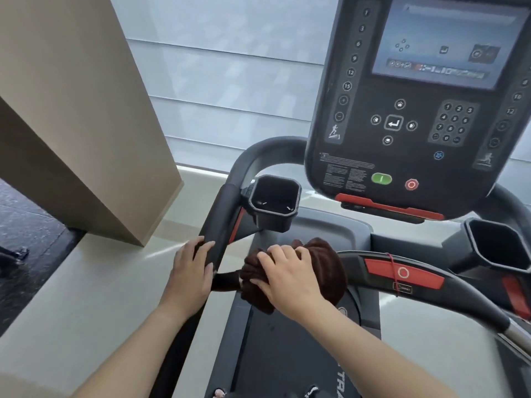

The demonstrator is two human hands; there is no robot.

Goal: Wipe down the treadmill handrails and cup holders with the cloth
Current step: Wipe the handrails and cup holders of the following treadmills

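Treadmill handrails first: the dark grey left side handrail (222, 225) runs up from the bottom of the frame toward the console, and the left hand (191, 271) is wrapped round it with the fingers curled over the top, so it's gripping the rail itself, no cloth in it. Right beside it, the dark brown fluffy terry cloth (321, 271) is bunched up on the left end of the curved black front crossbar (459, 285), close to where that bar meets the side rail. The right hand (287, 275) is pressed down on top of the cloth with fingers spread and bent, holding it against the bar. The black square-ish left cup holder (273, 205) sits just above the two hands, next to the upper bit of the left rail, and the matching right cup holder (497, 245) is over near the right edge, above the crossbar. Both look like they've got nothing in them, though the insides are pretty dark. The crossbar has a red panel with a round stop button (403, 272) and a thin red cord (393, 271) looped over it. The big black console (402, 145) with its screen and keypad fills the top right corner.
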